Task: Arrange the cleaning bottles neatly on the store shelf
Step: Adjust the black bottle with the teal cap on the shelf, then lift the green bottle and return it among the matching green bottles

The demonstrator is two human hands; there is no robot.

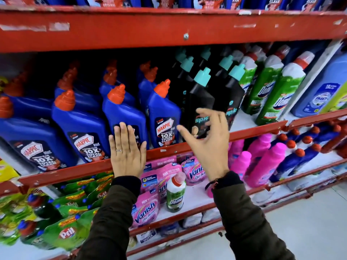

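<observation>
Blue Harpic bottles with red caps stand in rows on the middle shelf [62, 174]. My left hand [127, 152] lies flat, fingers together, against the front of one blue Harpic bottle [122, 113]. Another Harpic bottle [164, 117] stands just right of it. My right hand [208, 141] hovers with fingers spread and curled in front of a black Spic bottle [201, 102] with a teal cap; it holds nothing. More black bottles [232, 96] stand behind and to the right.
Green Domex bottles [277, 94] and a pale blue bottle [323, 91] fill the shelf's right end. Below are pink Vanish pouches [146, 209], a lone Domex bottle [175, 194], pink bottles [266, 162] and green Pril packs [65, 233]. A red beam [131, 30] overhangs.
</observation>
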